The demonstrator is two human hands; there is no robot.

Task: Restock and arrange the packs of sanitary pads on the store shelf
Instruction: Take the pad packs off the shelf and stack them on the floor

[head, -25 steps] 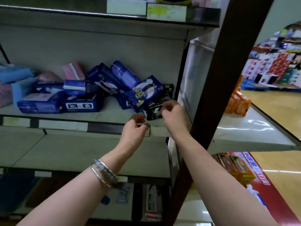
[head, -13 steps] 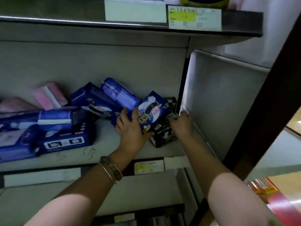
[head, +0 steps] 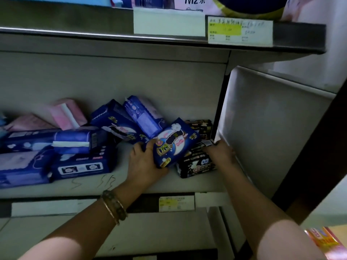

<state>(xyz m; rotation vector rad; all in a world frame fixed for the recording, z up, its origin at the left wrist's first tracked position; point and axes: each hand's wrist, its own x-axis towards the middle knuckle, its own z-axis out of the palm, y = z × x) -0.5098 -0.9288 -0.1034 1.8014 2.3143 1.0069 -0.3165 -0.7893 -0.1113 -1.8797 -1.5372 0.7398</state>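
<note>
Packs of sanitary pads lie jumbled on the middle shelf (head: 90, 186). My left hand (head: 144, 164) grips a dark blue pack (head: 173, 142) with white and yellow print, tilted up at the shelf's right end. My right hand (head: 218, 153) holds the right end of a black pack (head: 195, 166) lying under and beside the blue one, close to the side panel. Another black pack (head: 201, 125) stands behind them. More blue packs (head: 116, 121) lean further left, and two pink packs (head: 65, 113) sit at the back left.
The grey side panel (head: 272, 124) closes the shelf on the right. The upper shelf edge (head: 93, 32) carries price labels (head: 240, 30) and overhangs the packs. A lower shelf (head: 131, 231) runs below. Blue packs (head: 80, 162) are stacked flat at the left.
Both hands went from the shelf's front edge into the shelf. My left hand has taken hold of the blue pack and my right hand the black pack. The view moved closer.
</note>
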